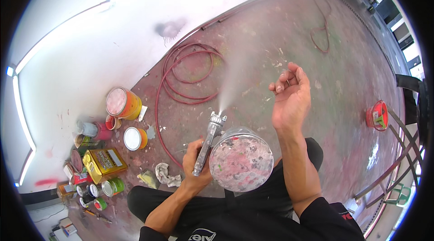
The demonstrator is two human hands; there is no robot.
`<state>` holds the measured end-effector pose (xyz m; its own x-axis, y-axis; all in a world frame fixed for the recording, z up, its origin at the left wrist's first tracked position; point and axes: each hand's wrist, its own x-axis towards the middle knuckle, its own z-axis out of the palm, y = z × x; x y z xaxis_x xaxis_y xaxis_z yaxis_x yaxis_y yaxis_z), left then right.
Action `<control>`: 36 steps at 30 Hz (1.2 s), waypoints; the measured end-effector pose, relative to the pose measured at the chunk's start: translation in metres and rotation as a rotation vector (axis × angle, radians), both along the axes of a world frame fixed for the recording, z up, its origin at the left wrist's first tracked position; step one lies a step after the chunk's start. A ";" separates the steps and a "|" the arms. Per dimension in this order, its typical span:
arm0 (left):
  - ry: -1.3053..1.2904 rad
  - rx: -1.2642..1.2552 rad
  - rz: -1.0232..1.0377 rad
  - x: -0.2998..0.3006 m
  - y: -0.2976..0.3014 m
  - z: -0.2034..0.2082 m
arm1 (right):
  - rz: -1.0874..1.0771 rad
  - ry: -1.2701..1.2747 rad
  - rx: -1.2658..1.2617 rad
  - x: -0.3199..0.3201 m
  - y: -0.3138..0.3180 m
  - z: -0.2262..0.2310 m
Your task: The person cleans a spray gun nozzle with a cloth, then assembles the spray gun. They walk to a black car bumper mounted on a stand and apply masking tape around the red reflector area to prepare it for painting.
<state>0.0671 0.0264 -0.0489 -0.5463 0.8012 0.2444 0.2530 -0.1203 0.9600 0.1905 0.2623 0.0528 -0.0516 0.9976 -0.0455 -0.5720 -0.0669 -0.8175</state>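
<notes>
Fingers of my left hand [201, 178] are curled around the grip of a silver spray gun [209, 145], holding it fast; the gun hides part of that hand, so I cannot see the finger on the trigger, though the pale mist [231, 76] leaving the nozzle suggests it is pulled. I have the gun in front of me, above my bent legs [147, 198], its nozzle aimed away from me and a little to the right, over the stained floor [343, 105]. Just right of it is a round cup [242, 162] with a speckled top (spattered grey, pink and white), which I take to be the gun's own, the joint being out of sight. My right hand [293, 101] is raised beyond the cup, palm toward me, its fingers spread loosely and half bent, gripping nothing and touching nothing, apart from the thick of the spray. I judge the step in hand to be the spraying itself, let out into the air rather than onto any piece. To my mind the next move calls for a steady left wrist under that bulky cup, a measured squeeze, and the free hand clear of the nozzle. Off to the left, a red hose [157, 105] loops on the floor; whether it feeds the gun, I cannot tell.
</notes>
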 end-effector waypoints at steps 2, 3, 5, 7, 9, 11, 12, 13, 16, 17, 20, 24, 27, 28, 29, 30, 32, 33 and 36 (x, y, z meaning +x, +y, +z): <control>0.044 -0.006 -0.007 -0.001 -0.003 0.000 | -0.003 0.011 0.014 0.000 0.001 -0.001; 0.084 -0.010 -0.009 -0.002 -0.005 0.001 | -0.004 0.015 0.002 0.001 0.001 0.000; 0.176 -0.008 -0.024 -0.009 -0.005 0.004 | -0.013 0.032 -0.013 0.001 0.001 0.004; 0.024 -0.082 -0.046 -0.013 -0.011 0.002 | 0.046 0.044 -0.016 0.002 -0.001 0.002; -0.356 -0.230 -0.054 -0.016 -0.028 -0.009 | 0.119 0.027 -0.013 -0.003 -0.005 0.005; -0.736 -0.397 -0.060 -0.017 -0.039 -0.013 | 0.191 -0.031 -0.029 -0.005 -0.008 0.004; -0.825 -0.443 -0.090 -0.020 -0.044 -0.013 | 0.193 -0.039 -0.030 -0.006 -0.008 0.003; -0.911 -0.495 -0.115 -0.022 -0.046 -0.003 | 0.197 -0.045 -0.038 -0.009 -0.009 0.000; -0.929 -0.500 -0.196 -0.026 -0.037 0.040 | 0.171 -0.004 -0.038 -0.008 -0.006 0.000; -0.939 -0.470 -0.197 -0.029 -0.041 0.034 | 0.163 0.021 -0.032 -0.009 -0.005 0.001; -0.982 -0.325 -0.160 -0.045 -0.057 -0.015 | 0.181 0.036 -0.046 -0.012 -0.008 0.004; -1.009 -0.218 -0.142 -0.060 -0.068 -0.040 | 0.370 -0.073 -0.056 -0.010 -0.013 0.004; -1.022 -0.156 -0.133 -0.068 -0.073 -0.050 | 0.578 -0.247 -0.009 -0.010 -0.019 0.002; -1.027 -0.143 -0.130 -0.070 -0.075 -0.053 | 0.635 -0.294 0.010 -0.011 -0.023 0.000; -1.031 -0.129 -0.129 -0.071 -0.077 -0.055 | 0.691 -0.341 0.030 -0.012 -0.026 -0.002; -1.032 -0.118 -0.127 -0.074 -0.078 -0.058 | 0.720 -0.365 0.047 -0.013 -0.027 -0.003; -1.043 -0.099 -0.128 -0.077 -0.079 -0.063 | 0.775 -0.420 0.078 -0.014 -0.028 -0.004; -1.044 -0.095 -0.126 -0.079 -0.081 -0.065 | 0.667 -0.375 0.017 -0.017 -0.030 -0.007; -1.043 -0.056 -0.132 -0.085 -0.082 -0.068 | 0.371 -0.277 -0.104 -0.023 -0.030 -0.008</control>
